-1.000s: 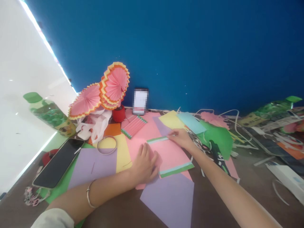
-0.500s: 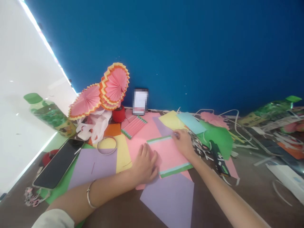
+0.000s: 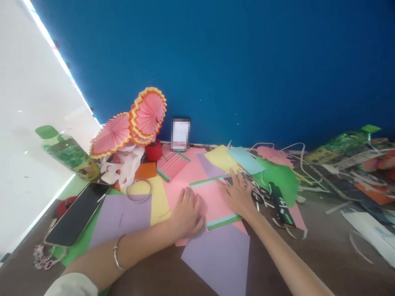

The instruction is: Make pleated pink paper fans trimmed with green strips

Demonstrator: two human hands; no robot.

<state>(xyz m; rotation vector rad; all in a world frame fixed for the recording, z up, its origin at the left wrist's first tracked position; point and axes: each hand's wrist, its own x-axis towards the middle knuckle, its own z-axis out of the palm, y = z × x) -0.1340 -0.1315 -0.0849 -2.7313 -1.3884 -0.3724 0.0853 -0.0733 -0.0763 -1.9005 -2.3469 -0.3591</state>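
A pink sheet (image 3: 212,202) with green and light-blue strips along its far and near edges lies among coloured papers. My left hand (image 3: 188,211) rests at its left edge, fingers bent and close together; whether anything is under them is hidden. On the sheet's right side lies my right hand (image 3: 237,195), fingers spread and holding nothing. Beyond my left hand is a pleated pink strip with green ends (image 3: 173,166). A purple sheet (image 3: 219,259) sticks out below the pink one.
Pleated paper fans (image 3: 149,115) stand at the back left by a red spool (image 3: 153,150). A phone (image 3: 77,214) and a bottle (image 3: 68,152) are left. Black scissors (image 3: 262,195), a black cutter (image 3: 282,205) and green paper (image 3: 279,183) lie right.
My right hand has opened from a closed grip at the sheet's far right corner and spread flat on its right side. My left hand has stayed nearly still. The view has shifted slightly.
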